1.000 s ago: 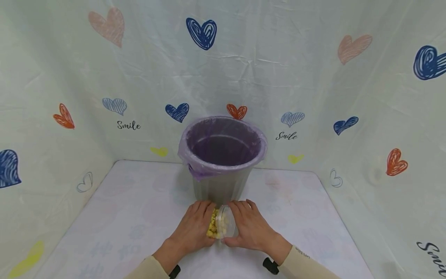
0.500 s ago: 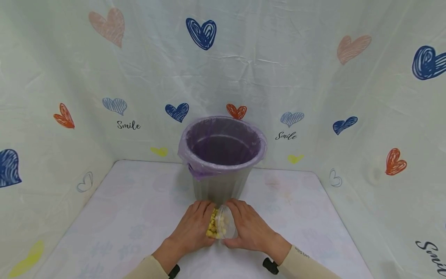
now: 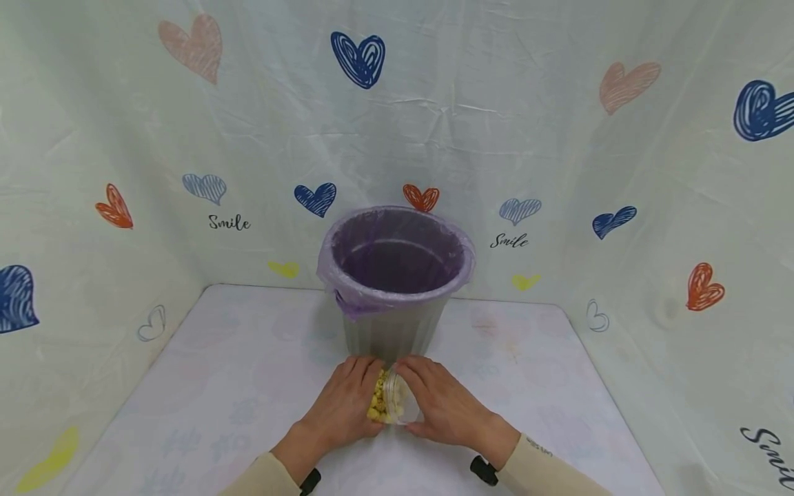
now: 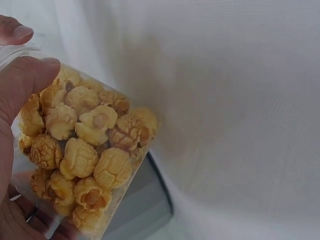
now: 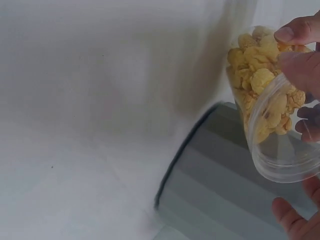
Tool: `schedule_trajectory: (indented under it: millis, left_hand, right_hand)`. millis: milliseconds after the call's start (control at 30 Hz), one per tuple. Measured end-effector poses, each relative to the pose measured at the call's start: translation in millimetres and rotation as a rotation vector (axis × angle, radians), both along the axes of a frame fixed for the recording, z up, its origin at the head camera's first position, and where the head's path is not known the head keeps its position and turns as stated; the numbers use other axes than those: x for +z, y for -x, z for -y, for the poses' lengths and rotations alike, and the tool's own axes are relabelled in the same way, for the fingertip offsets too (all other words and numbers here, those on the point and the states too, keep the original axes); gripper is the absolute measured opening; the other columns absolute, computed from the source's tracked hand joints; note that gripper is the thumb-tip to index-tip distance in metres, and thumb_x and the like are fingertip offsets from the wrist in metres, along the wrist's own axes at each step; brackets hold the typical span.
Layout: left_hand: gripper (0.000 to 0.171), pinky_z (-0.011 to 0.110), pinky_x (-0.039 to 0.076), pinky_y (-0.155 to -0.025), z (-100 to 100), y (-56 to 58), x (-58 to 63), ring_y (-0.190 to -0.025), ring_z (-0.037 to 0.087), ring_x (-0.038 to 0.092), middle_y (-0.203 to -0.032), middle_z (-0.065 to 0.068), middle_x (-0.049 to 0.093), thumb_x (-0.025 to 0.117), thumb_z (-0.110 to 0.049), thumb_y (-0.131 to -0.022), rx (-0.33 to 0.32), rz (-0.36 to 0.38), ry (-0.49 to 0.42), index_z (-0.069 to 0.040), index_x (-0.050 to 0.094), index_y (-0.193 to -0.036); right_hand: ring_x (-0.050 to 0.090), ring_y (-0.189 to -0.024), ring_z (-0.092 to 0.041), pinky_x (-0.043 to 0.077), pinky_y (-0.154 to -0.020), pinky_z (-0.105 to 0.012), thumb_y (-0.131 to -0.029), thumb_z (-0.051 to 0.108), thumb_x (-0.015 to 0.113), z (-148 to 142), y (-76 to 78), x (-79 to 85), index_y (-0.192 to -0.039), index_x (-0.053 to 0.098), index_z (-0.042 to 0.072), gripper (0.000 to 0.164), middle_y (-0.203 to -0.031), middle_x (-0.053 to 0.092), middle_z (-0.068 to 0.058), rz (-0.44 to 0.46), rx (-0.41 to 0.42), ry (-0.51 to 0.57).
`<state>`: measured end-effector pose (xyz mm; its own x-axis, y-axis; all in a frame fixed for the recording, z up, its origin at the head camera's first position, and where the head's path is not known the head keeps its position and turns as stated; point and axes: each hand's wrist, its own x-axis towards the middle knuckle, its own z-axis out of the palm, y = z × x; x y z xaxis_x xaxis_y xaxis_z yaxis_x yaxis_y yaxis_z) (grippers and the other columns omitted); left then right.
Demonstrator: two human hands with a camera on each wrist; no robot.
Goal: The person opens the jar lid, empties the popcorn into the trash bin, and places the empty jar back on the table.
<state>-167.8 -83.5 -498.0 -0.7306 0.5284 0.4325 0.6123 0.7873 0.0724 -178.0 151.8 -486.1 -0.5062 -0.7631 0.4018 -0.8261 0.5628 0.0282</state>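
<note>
A clear plastic jar of yellow popcorn [image 3: 377, 405] lies sideways between my hands, its clear round lid [image 3: 406, 405] facing right. My left hand [image 3: 346, 401] grips the jar body, with the thumb [image 4: 37, 77] on the near side and the other fingers curled behind. My right hand [image 3: 448, 405] curves around the lid, fingers over its far edge and thumb at the near edge. In the right wrist view, the lid [image 5: 262, 155] shows its wide rim, and one right fingertip [image 5: 285, 210] stands slightly apart from it. Part of the right hand is cut off there.
A grey bin [image 3: 393, 331] with a purple liner [image 3: 459, 272] folded over its rim stands right behind the hands. Under it is a white table [image 3: 248, 386]. A white curtain [image 3: 471, 151] printed with hearts and "Smile" surrounds the table.
The right fingers have shifted left over the lid's far edge, while its thumb has slid slightly right. My left hand, the jar and the bin stay in place.
</note>
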Motion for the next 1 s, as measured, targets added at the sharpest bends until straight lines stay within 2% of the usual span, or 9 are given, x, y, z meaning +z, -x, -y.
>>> schedule_trajectory:
  millis: [133, 300, 500, 667, 900, 1000]
  left_hand:
    - [0.098, 0.041, 0.045, -0.101, 0.2, 0.8, 0.0, -0.118, 0.025, 0.049, -0.126, 0.009, 0.054, 0.085, -0.053, -0.056, 0.001, 0.013, -0.006, -0.004, 0.049, -0.133]
    - [0.098, 0.041, 0.045, -0.101, 0.9, 1.3, -0.5, -0.118, 0.027, 0.049, -0.126, 0.010, 0.054, 0.085, -0.054, -0.056, 0.025, 0.010, 0.000, -0.003, 0.049, -0.133]
    - [0.100, 0.042, 0.044, -0.101, 2.1, 1.4, 0.2, -0.118, 0.029, 0.049, -0.124, 0.012, 0.055, 0.086, -0.054, -0.056, 0.047, 0.001, -0.010, -0.001, 0.049, -0.132]
    - [0.102, 0.043, 0.044, -0.102, 4.6, -0.4, 0.5, -0.118, 0.030, 0.049, -0.126, 0.014, 0.054, 0.086, -0.056, -0.057, 0.061, 0.025, -0.012, -0.001, 0.048, -0.134]
    - [0.103, 0.044, 0.044, -0.102, 9.9, -2.5, 0.4, -0.119, 0.031, 0.049, -0.128, 0.016, 0.054, 0.087, -0.053, -0.057, 0.064, 0.042, -0.032, 0.001, 0.047, -0.135]
    - [0.103, 0.045, 0.043, -0.102, 12.3, -3.4, 0.8, -0.120, 0.031, 0.048, -0.130, 0.016, 0.053, 0.087, -0.053, -0.058, 0.067, 0.064, -0.033, 0.001, 0.046, -0.137]
  right_hand:
    - [0.037, -0.137, -0.023, 0.041, -0.108, -0.041, -0.062, 0.042, 0.090, -0.7, 0.2, 2.8, -0.147, 0.035, 0.009, 0.106, -0.149, 0.037, -0.008, -0.028, 0.028, -0.045]
    - [0.036, -0.137, -0.024, 0.040, -0.109, -0.041, -0.065, 0.043, 0.088, -2.8, -0.6, 5.9, -0.148, 0.033, 0.012, 0.105, -0.150, 0.035, -0.007, -0.070, 0.010, -0.117]
    - [0.038, -0.133, -0.026, 0.041, -0.105, -0.042, -0.066, 0.051, 0.084, -12.4, 0.8, 7.0, -0.148, 0.034, 0.010, 0.105, -0.146, 0.037, -0.009, -0.053, -0.043, -0.072]
    - [0.044, -0.125, -0.027, 0.043, -0.099, -0.044, -0.069, 0.060, 0.077, -25.6, 3.7, 6.7, -0.146, 0.038, 0.008, 0.101, -0.140, 0.043, -0.010, -0.062, -0.130, -0.018]
    - [0.049, -0.111, -0.031, 0.044, -0.091, -0.044, -0.073, 0.071, 0.065, -52.6, 14.7, 0.7, -0.144, 0.043, 0.005, 0.099, -0.129, 0.050, -0.013, -0.080, -0.342, -0.040]
    - [0.049, -0.108, -0.033, 0.044, -0.085, -0.044, -0.072, 0.071, 0.066, -69.4, 21.3, -6.1, -0.141, 0.046, 0.003, 0.099, -0.126, 0.052, -0.015, -0.080, -0.426, -0.045]
